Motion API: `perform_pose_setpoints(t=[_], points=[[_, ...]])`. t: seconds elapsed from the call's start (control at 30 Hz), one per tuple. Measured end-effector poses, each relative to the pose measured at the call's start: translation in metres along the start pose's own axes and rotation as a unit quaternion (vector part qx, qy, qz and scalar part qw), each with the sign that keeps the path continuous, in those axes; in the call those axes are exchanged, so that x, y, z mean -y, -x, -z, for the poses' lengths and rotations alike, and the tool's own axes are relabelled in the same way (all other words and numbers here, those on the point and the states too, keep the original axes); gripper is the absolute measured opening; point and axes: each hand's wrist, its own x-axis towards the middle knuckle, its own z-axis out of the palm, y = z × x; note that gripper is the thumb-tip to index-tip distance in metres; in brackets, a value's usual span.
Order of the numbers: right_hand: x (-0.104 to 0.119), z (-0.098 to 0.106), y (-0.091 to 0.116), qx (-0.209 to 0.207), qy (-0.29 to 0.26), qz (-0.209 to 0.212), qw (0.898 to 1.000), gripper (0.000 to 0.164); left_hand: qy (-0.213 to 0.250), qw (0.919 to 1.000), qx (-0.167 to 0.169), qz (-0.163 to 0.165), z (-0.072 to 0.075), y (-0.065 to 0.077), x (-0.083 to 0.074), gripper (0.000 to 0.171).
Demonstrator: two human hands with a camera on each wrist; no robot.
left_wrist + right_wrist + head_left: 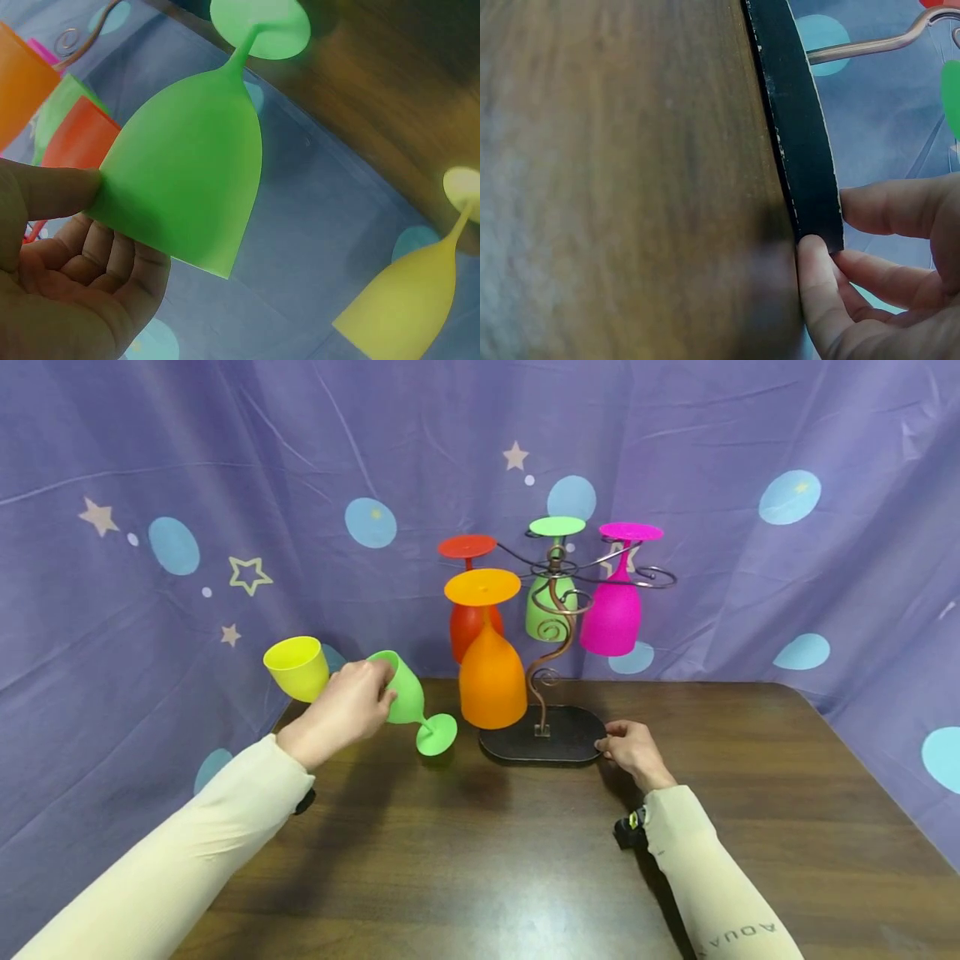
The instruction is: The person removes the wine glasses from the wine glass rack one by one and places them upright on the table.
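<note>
My left hand pinches a green plastic goblet by its rim, thumb on the outside of the bowl in the left wrist view. The goblet is tilted, its round foot lower and to the right, over the table left of a metal goblet rack. My right hand grips the right end of the rack's black base between thumb and fingers. From the rack's curled arms hang an orange goblet, a red goblet, another green goblet and a magenta goblet, all upside down.
A yellow goblet stands upright at the table's left, its lower part hidden behind my left hand in the head view. The wooden table ends at a purple curtain with stars and balloons behind the rack.
</note>
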Motion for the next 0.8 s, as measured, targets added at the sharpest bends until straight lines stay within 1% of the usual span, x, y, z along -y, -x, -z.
perform_pose_setpoints(t=[0.2,0.3,0.4,0.53,0.63,0.8], points=[[-0.001,-0.001,-0.001,-0.003,-0.021,-0.001,1.000,0.043,-0.047,0.9989,-0.003,-0.007,-0.004,-0.007,0.006,0.010],[0.000,0.000,-0.002,-0.005,-0.020,0.000,1.000,0.042,-0.064,0.9978,-0.011,-0.016,-0.007,-0.010,0.011,0.008],[0.001,0.000,-0.001,-0.009,-0.010,0.004,1.000,0.043,-0.085,0.9958,-0.023,-0.026,-0.011,-0.013,0.016,0.010],[0.002,-0.001,0.000,-0.010,0.003,0.002,1.000,0.043,-0.121,0.9917,-0.036,-0.027,-0.015,-0.017,0.023,0.013],[0.001,-0.001,0.001,-0.010,0.008,0.000,1.000,0.043,-0.144,0.9884,-0.039,-0.027,-0.017,-0.020,0.030,0.016],[0.002,-0.002,0.002,-0.013,0.016,0.007,1.000,0.045,-0.159,0.9865,-0.035,-0.016,-0.020,-0.025,0.042,0.020]])
